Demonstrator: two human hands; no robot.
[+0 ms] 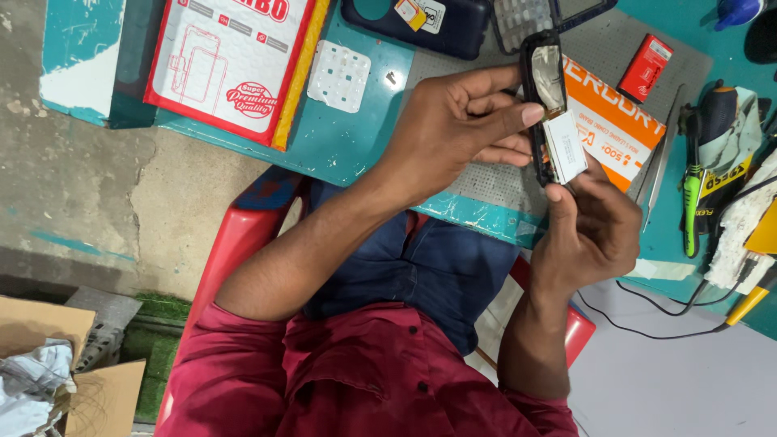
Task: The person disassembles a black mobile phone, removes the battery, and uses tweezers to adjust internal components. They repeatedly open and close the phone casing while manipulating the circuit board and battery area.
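The left hand [461,121] gripped a small black phone frame [541,97] by its edge, fingers closed round it, holding it above the grey work mat [477,182] at the teal table's [348,137] near edge. The right hand [587,231] pinched a white rectangular battery [565,147] between thumb and fingers, its top end touching the frame's open back. The likely trouble was a slip — both parts hung in the air over the table edge, so a loose pinch could have dropped the battery toward the lap or floor. Pushed in crooked, it might have jammed. The frame looked thin, dark and glossy, with a shiny foil-like patch inside; the battery looked flat and labelled. Tweezers [662,142] lay nearby.
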